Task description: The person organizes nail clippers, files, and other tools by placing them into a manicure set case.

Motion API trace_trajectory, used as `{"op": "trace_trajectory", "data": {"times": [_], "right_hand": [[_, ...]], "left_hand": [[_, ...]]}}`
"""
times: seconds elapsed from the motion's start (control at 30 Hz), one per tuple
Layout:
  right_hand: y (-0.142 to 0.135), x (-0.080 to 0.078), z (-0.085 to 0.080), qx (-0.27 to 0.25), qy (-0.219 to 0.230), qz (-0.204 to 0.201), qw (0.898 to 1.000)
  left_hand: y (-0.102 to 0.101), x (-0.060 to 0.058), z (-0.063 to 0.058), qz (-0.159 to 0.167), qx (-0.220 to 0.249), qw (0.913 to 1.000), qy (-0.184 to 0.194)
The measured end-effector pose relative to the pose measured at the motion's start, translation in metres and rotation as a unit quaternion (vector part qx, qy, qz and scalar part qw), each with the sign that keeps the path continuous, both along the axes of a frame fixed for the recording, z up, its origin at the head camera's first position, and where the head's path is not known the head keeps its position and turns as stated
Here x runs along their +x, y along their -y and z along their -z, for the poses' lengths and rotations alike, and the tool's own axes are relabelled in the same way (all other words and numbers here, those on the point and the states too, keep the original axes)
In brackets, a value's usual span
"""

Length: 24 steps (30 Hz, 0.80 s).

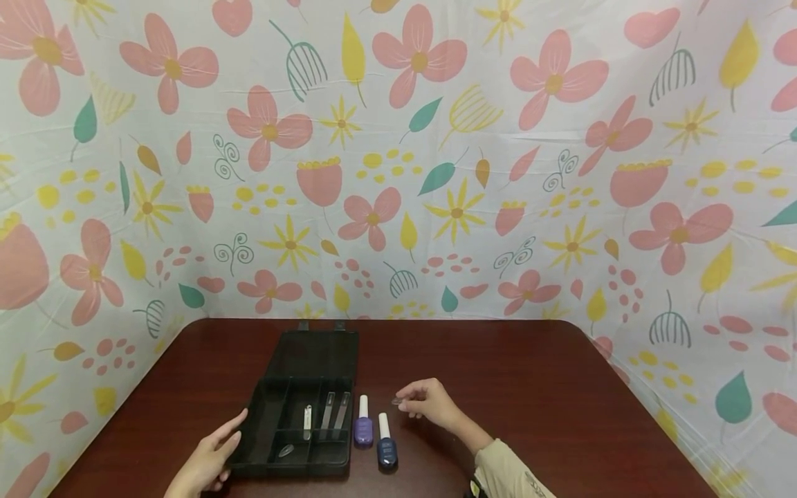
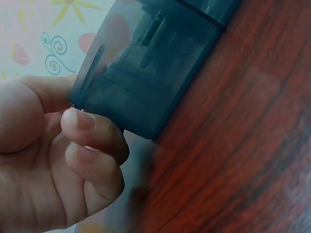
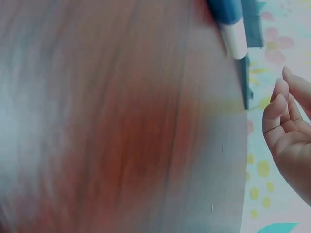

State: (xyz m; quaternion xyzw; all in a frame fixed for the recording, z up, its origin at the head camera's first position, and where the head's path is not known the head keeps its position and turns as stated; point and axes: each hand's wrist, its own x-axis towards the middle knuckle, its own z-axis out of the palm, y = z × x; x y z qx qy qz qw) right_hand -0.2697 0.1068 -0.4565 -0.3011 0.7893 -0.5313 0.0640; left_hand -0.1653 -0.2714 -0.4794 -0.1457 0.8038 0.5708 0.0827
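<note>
Box held at its left edge by the curled left hand, and right of two bottles, the right hand pinches a small clear piece!

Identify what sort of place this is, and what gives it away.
Probably a staged indoor tabletop corner, perhaps for filming; the room beyond isn't visible. Floral-print cloth hangs behind and on both sides of a dark red wood-grain table, where a black compartment box lies open.
</note>
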Motion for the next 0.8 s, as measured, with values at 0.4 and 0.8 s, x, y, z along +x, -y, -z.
{"op": "trace_trajectory", "data": {"times": [0.4,0.8], "right_hand": [[0.009,0.008,-0.004,-0.069,0.044,0.008,0.997],[0.021,0.015,-0.005,-0.083,0.036,-0.008,0.996]], "left_hand": [[0.002,-0.001,0.002,0.0,0.006,1.0,0.004],[0.001,-0.001,0.001,0.003,0.01,0.9999,0.005]]}}
